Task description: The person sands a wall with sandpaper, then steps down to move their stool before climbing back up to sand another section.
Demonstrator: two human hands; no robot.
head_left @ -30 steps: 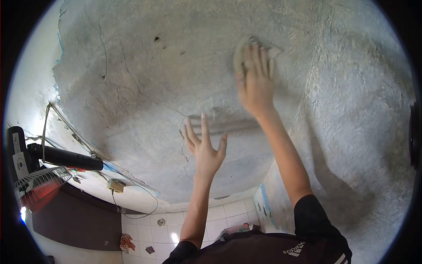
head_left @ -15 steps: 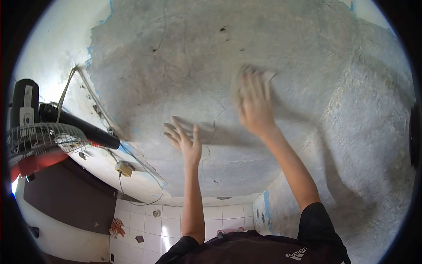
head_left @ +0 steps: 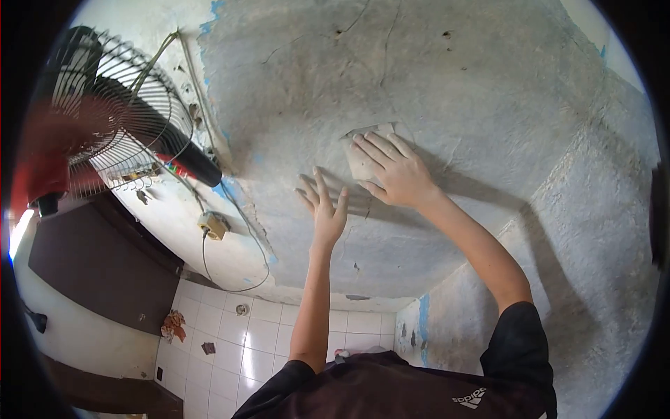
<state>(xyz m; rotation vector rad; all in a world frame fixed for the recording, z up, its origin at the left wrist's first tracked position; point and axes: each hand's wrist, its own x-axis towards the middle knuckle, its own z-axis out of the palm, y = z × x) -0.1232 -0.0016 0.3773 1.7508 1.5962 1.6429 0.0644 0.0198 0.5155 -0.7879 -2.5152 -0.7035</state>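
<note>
My right hand [head_left: 399, 173] presses a thin, pale sheet [head_left: 359, 162] flat against the grey, bare wall [head_left: 314, 98]. The sheet's edges show above and to the left of the fingers; the rest is under the palm. Lower and to the left, my left hand [head_left: 325, 206] has its fingers spread at the wall, with nothing in it. Cracks and small holes mark the wall surface above both hands.
A fan with a wire cage [head_left: 143, 105] stands at the left. Below it, a yellowish socket box [head_left: 213, 226] with a looping cable hangs on the wall. Crumpled cloth [head_left: 173, 325] lies on the tiled floor [head_left: 267, 334]. Another rough wall [head_left: 593, 230] rises at right.
My right hand has slid down and to the left across the wall with the sheet. The view has shifted, and the fan shows larger and higher at the left.
</note>
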